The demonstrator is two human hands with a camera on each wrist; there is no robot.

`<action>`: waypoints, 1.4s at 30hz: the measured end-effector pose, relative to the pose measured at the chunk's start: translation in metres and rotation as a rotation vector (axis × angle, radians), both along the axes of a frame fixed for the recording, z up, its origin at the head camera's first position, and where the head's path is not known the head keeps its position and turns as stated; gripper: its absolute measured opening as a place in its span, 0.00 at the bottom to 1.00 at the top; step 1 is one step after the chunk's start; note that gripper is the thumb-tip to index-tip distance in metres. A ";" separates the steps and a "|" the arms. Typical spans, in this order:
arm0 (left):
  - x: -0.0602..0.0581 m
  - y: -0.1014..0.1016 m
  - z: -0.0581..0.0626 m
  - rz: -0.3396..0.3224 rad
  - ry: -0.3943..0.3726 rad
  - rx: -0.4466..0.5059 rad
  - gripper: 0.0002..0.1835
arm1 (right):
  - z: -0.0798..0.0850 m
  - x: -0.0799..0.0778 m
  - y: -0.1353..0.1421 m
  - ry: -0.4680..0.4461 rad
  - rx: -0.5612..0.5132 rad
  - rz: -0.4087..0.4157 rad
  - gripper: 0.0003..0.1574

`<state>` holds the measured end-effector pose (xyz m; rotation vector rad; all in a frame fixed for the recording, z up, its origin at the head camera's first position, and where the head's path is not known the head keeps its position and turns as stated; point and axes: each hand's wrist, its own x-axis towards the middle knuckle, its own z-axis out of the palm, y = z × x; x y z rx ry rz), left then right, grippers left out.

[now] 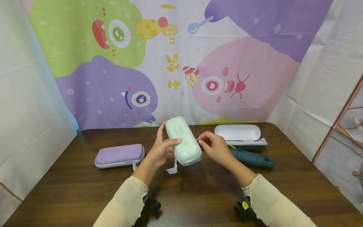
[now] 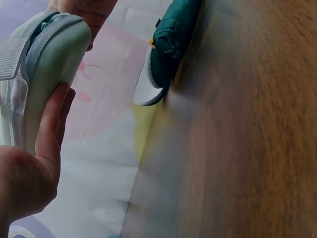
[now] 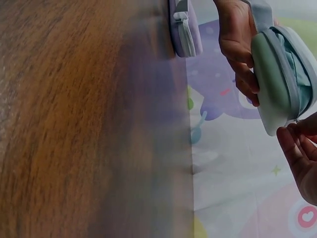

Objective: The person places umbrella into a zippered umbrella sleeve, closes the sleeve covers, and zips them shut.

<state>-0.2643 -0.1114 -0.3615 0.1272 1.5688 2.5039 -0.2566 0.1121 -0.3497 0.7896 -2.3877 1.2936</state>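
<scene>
My left hand (image 1: 159, 152) grips a mint green zip case (image 1: 183, 142) above the table, its thumb across the upper face and fingers underneath. The case is tilted, with a pale wrist strap (image 1: 173, 166) hanging from its near left side. At the case's right edge, my right hand (image 1: 216, 148) pinches the zipper pull between thumb and fingertips. In the right wrist view the zipper gapes, and folded teal fabric (image 3: 301, 82) shows inside. The left wrist view shows the left fingers (image 2: 49, 124) spread along the case's shell.
A closed lilac zip case (image 1: 120, 154) lies on the brown table (image 1: 195, 201) to the left. Towards the back right stands an opened case with a white-lined lid (image 1: 238, 132). Just in front of it lies a folded dark green umbrella (image 1: 252, 158). A cartoon-printed curtain (image 1: 175, 104) hangs behind the table.
</scene>
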 end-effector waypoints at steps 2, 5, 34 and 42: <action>0.000 0.001 0.000 0.016 0.000 0.005 0.54 | 0.000 0.001 0.001 -0.003 0.005 -0.004 0.03; -0.001 0.001 -0.001 0.054 -0.006 0.020 0.54 | -0.001 0.002 0.001 -0.001 0.012 -0.004 0.03; -0.010 -0.006 -0.010 0.217 -0.071 0.073 0.55 | -0.006 0.009 0.000 0.050 0.018 0.031 0.03; -0.010 -0.003 -0.011 0.275 -0.072 0.108 0.54 | -0.008 0.011 -0.003 0.052 0.013 0.029 0.04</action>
